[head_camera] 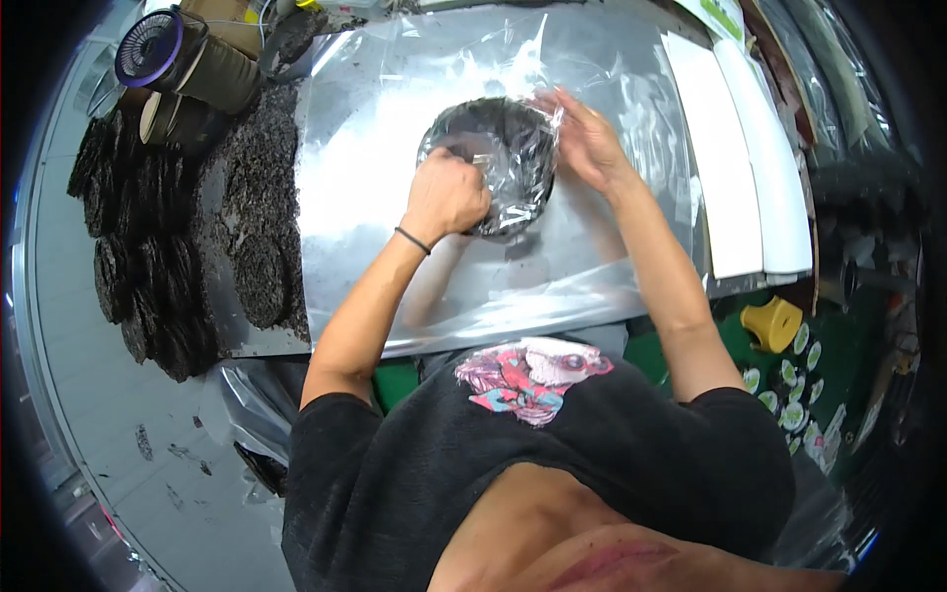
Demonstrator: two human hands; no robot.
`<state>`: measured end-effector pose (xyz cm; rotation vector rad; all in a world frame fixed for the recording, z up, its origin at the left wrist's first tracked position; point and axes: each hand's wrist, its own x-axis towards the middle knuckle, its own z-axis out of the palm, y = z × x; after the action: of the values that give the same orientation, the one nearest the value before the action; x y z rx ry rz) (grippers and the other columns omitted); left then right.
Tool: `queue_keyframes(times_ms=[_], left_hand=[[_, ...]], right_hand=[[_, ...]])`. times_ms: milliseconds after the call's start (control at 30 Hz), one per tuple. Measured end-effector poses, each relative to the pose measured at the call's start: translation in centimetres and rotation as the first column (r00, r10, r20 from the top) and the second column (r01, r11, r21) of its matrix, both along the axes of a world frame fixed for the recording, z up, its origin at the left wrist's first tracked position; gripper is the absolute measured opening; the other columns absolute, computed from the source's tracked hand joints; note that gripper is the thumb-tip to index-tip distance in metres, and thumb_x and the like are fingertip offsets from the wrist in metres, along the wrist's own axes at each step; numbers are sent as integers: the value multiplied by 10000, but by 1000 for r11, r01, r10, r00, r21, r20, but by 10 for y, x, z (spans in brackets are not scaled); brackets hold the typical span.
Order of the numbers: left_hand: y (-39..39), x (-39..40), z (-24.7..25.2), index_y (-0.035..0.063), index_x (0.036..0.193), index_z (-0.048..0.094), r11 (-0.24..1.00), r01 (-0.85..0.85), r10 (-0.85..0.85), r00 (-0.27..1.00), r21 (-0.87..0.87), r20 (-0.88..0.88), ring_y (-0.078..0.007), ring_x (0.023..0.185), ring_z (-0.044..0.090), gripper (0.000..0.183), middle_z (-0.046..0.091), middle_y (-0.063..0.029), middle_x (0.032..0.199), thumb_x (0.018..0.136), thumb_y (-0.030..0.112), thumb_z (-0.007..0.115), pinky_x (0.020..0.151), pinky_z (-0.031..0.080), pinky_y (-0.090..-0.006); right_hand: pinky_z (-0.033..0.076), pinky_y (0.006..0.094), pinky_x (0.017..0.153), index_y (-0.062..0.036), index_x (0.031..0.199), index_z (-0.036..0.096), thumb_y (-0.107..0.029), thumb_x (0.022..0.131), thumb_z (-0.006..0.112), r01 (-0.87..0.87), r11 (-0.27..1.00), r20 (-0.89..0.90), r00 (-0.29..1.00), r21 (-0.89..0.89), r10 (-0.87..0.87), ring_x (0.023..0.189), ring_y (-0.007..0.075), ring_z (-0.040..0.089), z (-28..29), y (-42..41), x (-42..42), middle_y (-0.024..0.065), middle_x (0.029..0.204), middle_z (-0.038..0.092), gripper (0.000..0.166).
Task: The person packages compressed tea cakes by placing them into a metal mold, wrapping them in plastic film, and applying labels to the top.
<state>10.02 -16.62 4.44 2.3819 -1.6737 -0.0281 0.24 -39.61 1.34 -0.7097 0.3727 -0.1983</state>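
A round, dark bundle in clear plastic film (518, 174) rests on a shiny, plastic-covered work surface (370, 222). My left hand (447, 192), with a dark band at the wrist, is curled shut on the film at the bundle's near left side; its fingertips are hidden. At the right rim, the fingers of my right hand (592, 140) are stretched out and slightly blurred, touching the film's edge. Light glints on the creased film, so the contents show only as a dark mass.
Stacked dark, fibrous dried discs (148, 251) stand at the left, beside a single disc (259, 285) among dark crumbs. A small purple-rimmed fan (152, 48) is at the back left. White sheets (740, 155) lie at right. A yellow stool (773, 324) stands below, near several round labels (793, 416).
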Motion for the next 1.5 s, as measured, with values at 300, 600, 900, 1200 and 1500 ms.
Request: queue_keyframes(times_ms=[300, 600, 900, 1200, 1500], left_hand=[[2, -3, -2, 67, 568, 680, 997, -70, 71, 997, 37, -27, -322, 648, 672, 298, 681, -183, 655, 754, 254, 539, 851, 479, -411], [4, -9, 2, 68, 675, 723, 993, -69, 78, 993, 101, -87, -315, 670, 678, 227, 702, -175, 709, 748, 216, 567, 780, 503, -404], [33, 73, 13, -42, 1201, 570, 635, -732, 0, 322, -249, -947, -263, 1071, 628, 495, 677, -146, 1136, 718, 24, 660, 918, 479, -366], [-5, 67, -16, 145, 1015, 758, 815, 103, -196, 975, -571, -104, -225, 919, 635, 317, 729, -42, 983, 704, 144, 695, 909, 416, -358], [-4, 43, 28, 93, 1309, 603, 995, 91, -99, 969, -45, -228, -304, 1216, 541, 672, 607, -113, 1294, 646, 131, 705, 1036, 382, -394]], right_hand=[[509, 349, 956, 14, 1092, 723, -12, 924, 657, 176, 761, 123, 984, -624, -127, 1094, 200, 658, 57, 85, -7, 94, 1173, 714, 182], [467, 451, 868, 12, 814, 675, -157, 797, 550, -123, -458, -135, 991, -880, -6, 906, 345, 592, 33, 81, 19, 172, 914, 653, 211], [438, 430, 926, 30, 800, 656, -138, 768, 589, -82, -554, -160, 983, -828, 94, 1021, 312, 567, 23, 90, 18, 153, 1001, 647, 184], [472, 447, 896, -13, 1073, 604, -93, 671, 677, 539, -114, 550, 804, -835, -227, 1013, 339, 580, 27, 87, 1, 154, 1131, 608, 417], [510, 404, 766, -51, 789, 715, -203, 860, 698, 16, -262, 35, 997, -965, -69, 891, 270, 630, 51, 80, -11, 73, 837, 684, 168]])
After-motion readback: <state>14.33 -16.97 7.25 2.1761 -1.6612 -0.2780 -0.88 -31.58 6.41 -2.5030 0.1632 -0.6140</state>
